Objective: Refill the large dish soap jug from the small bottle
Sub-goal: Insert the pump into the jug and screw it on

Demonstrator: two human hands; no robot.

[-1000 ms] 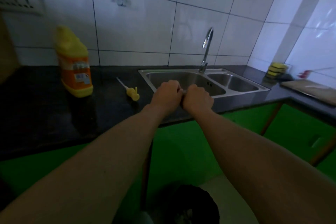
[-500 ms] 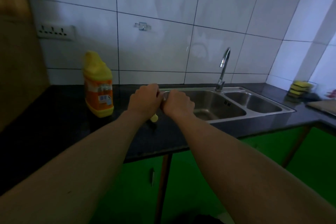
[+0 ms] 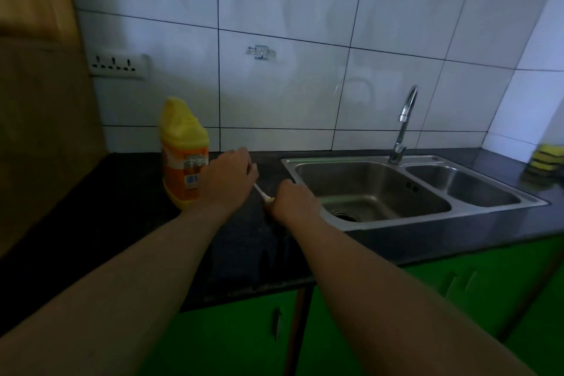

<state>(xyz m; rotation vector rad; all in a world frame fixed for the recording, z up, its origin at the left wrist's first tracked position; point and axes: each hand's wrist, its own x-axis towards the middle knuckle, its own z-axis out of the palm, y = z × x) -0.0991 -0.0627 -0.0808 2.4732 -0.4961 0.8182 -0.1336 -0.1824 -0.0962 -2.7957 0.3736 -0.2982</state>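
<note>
The large dish soap jug [image 3: 183,156], yellow with an orange label, stands upright on the dark counter near the wall. Its yellow pump head with a white tube [image 3: 262,191] lies on the counter to the right of the jug. My right hand [image 3: 293,200] is closed over the pump head end. My left hand [image 3: 227,180] hovers with curled fingers in front of the jug's right side and over the tube's far end; I cannot tell whether it holds anything. No small bottle is in view.
A steel double sink [image 3: 406,189] with a tap [image 3: 404,122] sits just right of my hands. Yellow sponges [image 3: 546,159] are stacked at the far right. A wooden panel [image 3: 42,101] bounds the counter on the left. Green cabinet doors [image 3: 457,299] are below.
My hands were clasped together near the sink; they have separated and moved left, the left one toward the jug, the right one onto the pump head. The view rose and shifted.
</note>
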